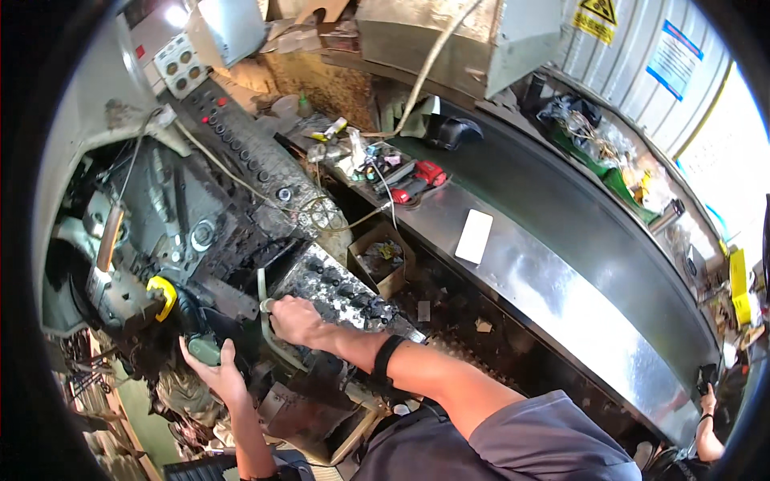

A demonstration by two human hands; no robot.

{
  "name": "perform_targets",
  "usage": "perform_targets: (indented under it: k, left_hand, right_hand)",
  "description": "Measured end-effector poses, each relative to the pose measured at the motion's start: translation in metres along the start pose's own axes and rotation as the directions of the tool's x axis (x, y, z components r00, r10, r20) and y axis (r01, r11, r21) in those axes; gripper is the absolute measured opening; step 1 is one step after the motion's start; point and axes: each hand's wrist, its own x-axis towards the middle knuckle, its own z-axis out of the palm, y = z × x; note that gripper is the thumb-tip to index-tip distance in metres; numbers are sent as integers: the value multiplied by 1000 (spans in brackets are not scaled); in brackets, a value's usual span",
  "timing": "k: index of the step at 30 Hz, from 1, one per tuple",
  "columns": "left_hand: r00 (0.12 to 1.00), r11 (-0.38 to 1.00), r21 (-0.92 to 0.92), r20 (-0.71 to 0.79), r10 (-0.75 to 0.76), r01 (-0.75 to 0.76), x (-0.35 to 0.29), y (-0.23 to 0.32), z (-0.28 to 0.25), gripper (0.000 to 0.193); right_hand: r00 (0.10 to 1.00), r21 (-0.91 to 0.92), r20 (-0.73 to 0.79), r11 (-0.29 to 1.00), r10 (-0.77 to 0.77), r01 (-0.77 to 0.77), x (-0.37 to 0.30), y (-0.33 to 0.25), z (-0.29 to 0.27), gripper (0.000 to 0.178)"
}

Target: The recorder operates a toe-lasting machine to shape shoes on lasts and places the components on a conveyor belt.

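My left hand (220, 377) is at the machine's lower front, its fingers and thumb around the green rounded end (204, 349) of a dark, long item. The item's far part runs up into the machine beside a yellow curved piece (163, 298), and its exact kind is hard to make out. Higher and to the right, my right hand (297, 320) is closed on a pale bent metal bar (266, 327) that slopes down past the machine's edge. A black band circles my right forearm.
Beyond the worn metal ledge (329, 284) stands an open cardboard box (381, 258). A long conveyor (553, 216) curves along the right, with a white flat rectangle (474, 236) and a red tool (419, 181) beside it. Another person's hand (707, 401) shows at far right.
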Motion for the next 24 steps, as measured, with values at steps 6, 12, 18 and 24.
perform_targets:
  k: [6, 12, 18, 24]
  left_hand:
    - [999, 985, 166, -16, 42, -39, -2, 1, -2, 80]
    - [1000, 992, 125, -9, 6, -5, -1, 0, -3, 79]
    - [1000, 997, 77, 3, -1, 1, -2, -2, -4, 79]
    - [1000, 997, 71, -2, -3, 3, -2, 0, -3, 79]
  right_hand:
    - [1000, -5, -4, 1000, 18, -18, 2, 5, 7, 17]
    - [1000, 12, 28, 1000, -10, 9, 2, 7, 4, 22]
    - [1000, 18, 19, 1000, 10, -11, 3, 6, 6, 17]
    - [1000, 26, 18, 999, 25, -26, 2, 6, 4, 19]
